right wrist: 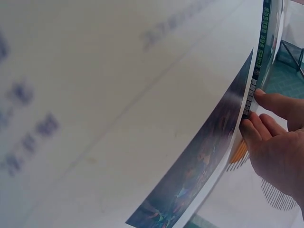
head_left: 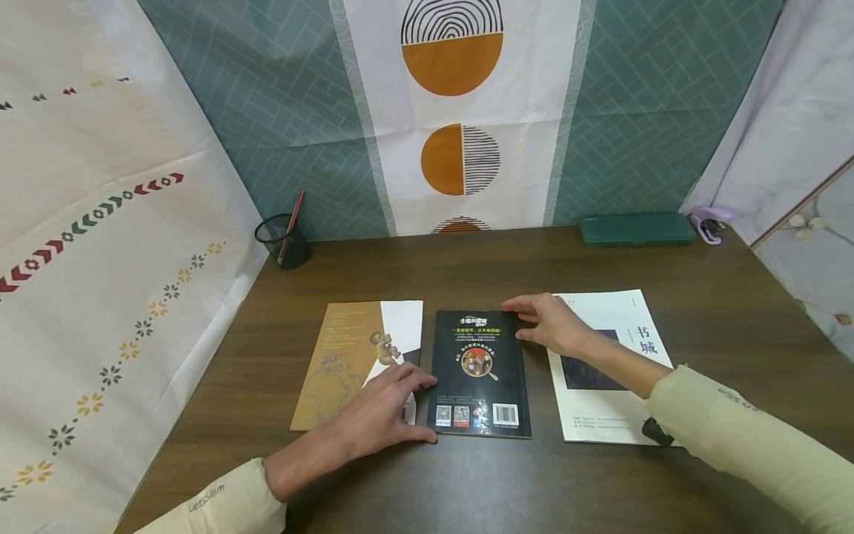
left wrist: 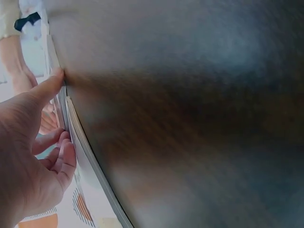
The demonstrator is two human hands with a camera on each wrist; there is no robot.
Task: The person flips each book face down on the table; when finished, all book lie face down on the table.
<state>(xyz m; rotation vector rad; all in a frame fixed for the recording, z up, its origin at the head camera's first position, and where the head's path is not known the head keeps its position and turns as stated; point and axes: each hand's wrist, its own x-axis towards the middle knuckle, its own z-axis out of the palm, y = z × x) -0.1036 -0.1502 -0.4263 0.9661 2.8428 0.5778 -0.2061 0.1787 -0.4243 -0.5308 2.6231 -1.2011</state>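
A dark book [head_left: 477, 404] with a magnifying-glass picture and barcode lies flat on the table in the middle of the head view. My left hand [head_left: 383, 411] lies partly over a tan-and-white book [head_left: 340, 348], thumb and fingertips spread along the dark book's left edge. At the dark book's upper right corner, the fingertips of my right hand [head_left: 554, 322] touch its edges; in the right wrist view the thumb [right wrist: 263, 97] meets its spine. A white book [head_left: 600, 415] with a dark picture lies under my right forearm.
The brown wooden table [head_left: 373, 271] carries a black mesh pen cup [head_left: 296, 252] with a red pencil at the back left. A green case [head_left: 637, 230] and a lilac stapler-like object [head_left: 710, 222] sit at the back right. Patterned cloths hang behind and beside the table.
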